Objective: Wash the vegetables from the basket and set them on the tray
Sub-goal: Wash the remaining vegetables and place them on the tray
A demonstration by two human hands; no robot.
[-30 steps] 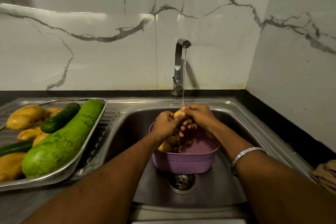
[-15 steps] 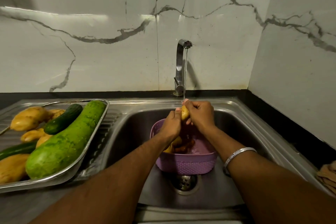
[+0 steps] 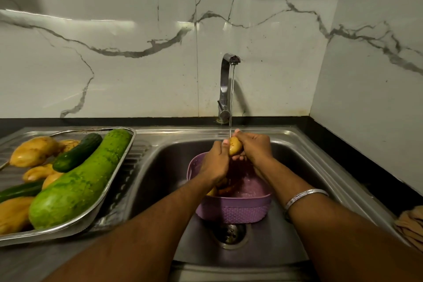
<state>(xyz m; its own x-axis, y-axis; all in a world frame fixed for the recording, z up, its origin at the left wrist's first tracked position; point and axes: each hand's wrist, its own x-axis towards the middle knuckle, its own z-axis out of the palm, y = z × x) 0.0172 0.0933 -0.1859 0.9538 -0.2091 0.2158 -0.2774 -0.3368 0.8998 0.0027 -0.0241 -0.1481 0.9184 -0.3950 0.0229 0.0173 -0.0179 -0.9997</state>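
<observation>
A small yellow potato (image 3: 235, 148) is under the running stream from the tap (image 3: 225, 89). My left hand (image 3: 214, 162) and my right hand (image 3: 253, 147) both grip it from either side, above the purple basket (image 3: 231, 209) that stands in the sink (image 3: 297, 158). More vegetables lie in the basket, mostly hidden by my hands. On the left drainboard the steel tray (image 3: 109, 194) holds a large green gourd (image 3: 77, 181), two dark cucumbers (image 3: 76, 152) and several yellow potatoes (image 3: 32, 152).
The sink drain (image 3: 230, 232) lies just in front of the basket. A tan cloth (image 3: 410, 226) sits on the black counter at the right edge. Marble walls close off the back and right side.
Both hands have lifted the potato higher, up out of the basket and closer to the tap, and turned it upright in the water stream.
</observation>
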